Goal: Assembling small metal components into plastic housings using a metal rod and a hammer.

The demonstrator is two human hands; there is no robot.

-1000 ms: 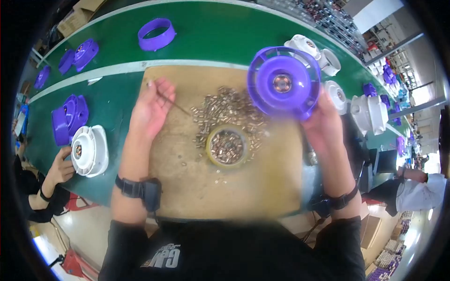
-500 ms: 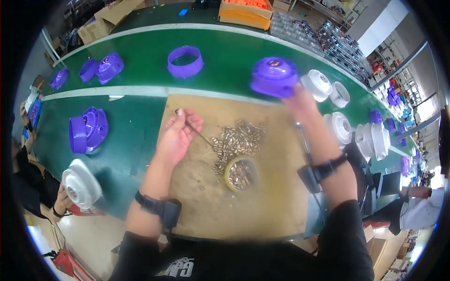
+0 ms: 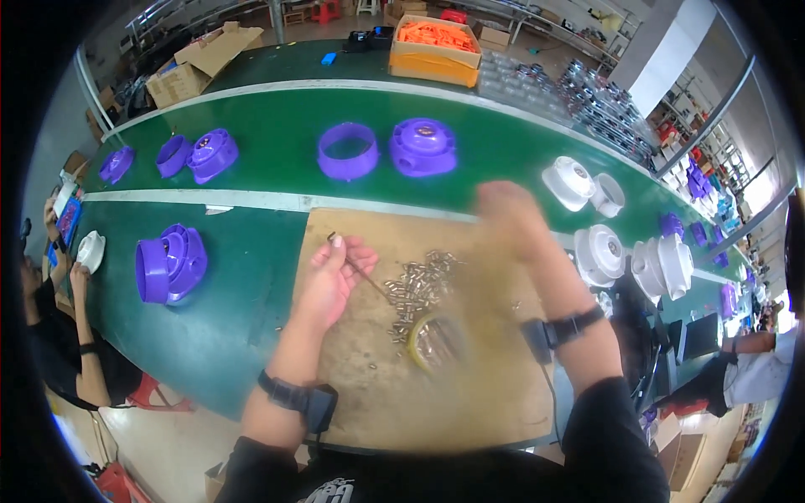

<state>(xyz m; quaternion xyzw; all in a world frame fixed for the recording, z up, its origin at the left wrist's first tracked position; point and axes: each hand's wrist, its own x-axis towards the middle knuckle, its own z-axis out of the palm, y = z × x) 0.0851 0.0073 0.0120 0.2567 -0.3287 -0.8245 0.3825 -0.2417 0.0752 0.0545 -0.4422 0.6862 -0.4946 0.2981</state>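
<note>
My left hand [image 3: 334,281] is closed around a thin metal hex key [image 3: 366,279], its bent end showing above the fingers. Blurred by motion, my right hand [image 3: 509,216] is over the far edge of the brown board [image 3: 352,411]; its fingers cannot be made out. Beyond it, a purple round housing [image 3: 423,148] rests on the green far strip, just right of a purple ring [image 3: 347,152]. Small metal cylinders [image 3: 415,289] lie heaped on the board, by a yellow-rimmed round container [image 3: 412,342] holding more of them. A hazy smear partly covers the container.
More purple parts [image 3: 172,264] stand at the left. White housings [image 3: 599,254] and a white ring [image 3: 608,195] stand at the right. An orange-filled carton [image 3: 436,50] is at the back. A co-worker at the far left holds a white part [image 3: 91,251].
My right hand has let go of the purple housing, which now sits beside the purple ring, and has drawn back toward the board. My left hand still holds the hex key. The view has shifted.
</note>
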